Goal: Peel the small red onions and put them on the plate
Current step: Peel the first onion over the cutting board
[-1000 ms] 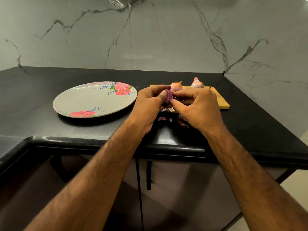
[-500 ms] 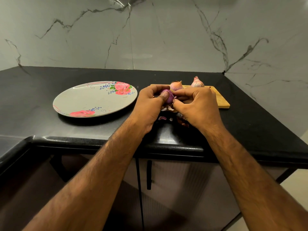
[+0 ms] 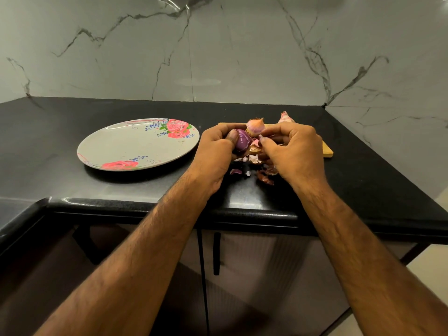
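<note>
My left hand (image 3: 215,151) grips a small, shiny purple peeled onion (image 3: 243,140) just above the black counter. My right hand (image 3: 294,149) is close beside it, thumb and fingers pinching a strip of pale onion skin (image 3: 257,144) that hangs off the onion. Two unpeeled small red onions stand behind my hands on a wooden board: one (image 3: 255,125) in the middle, another (image 3: 285,117) further right. The floral plate (image 3: 126,146) lies to the left with nothing on it.
Loose onion peels (image 3: 265,177) lie on the counter under my hands. The wooden cutting board (image 3: 326,151) sticks out right of my right hand. The counter's front edge (image 3: 254,212) runs just below my wrists; marble walls close the back and right.
My hands have drawn slightly apart. More of the purple onion shows, and the skin is pulled away to the right.
</note>
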